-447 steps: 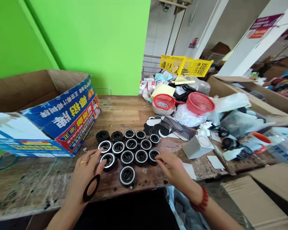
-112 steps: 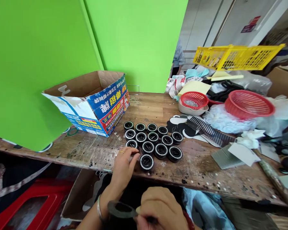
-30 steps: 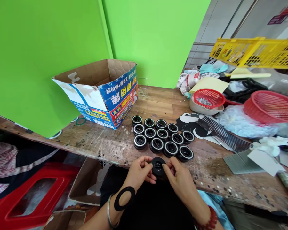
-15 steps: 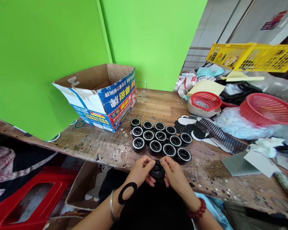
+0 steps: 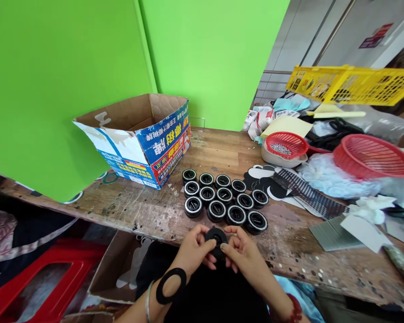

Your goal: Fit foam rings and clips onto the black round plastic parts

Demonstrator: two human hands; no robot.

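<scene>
Both of my hands grip one round black disc-shaped part (image 5: 217,235) at the table's front edge, above my lap. My left hand (image 5: 195,247) has it from the left, thumb pressed on its face. From the right, my right hand (image 5: 239,247) pinches it, thumb also on the face. A flat black ring (image 5: 160,287) lies around my left wrist, beside a silver bangle. Just beyond my hands stand several round black pieces with pale rings on top (image 5: 224,195), grouped in uneven rows.
A blue-and-white cardboard box (image 5: 128,148) stands open at the back left by green panels. Right of the pieces lie black and white cut-outs (image 5: 265,179), red baskets (image 5: 373,157) and grey card (image 5: 338,234). A red stool (image 5: 54,273) is below left.
The black part is now tilted more upright in my hands, and my thumbs have moved onto its face. The view has shifted slightly.
</scene>
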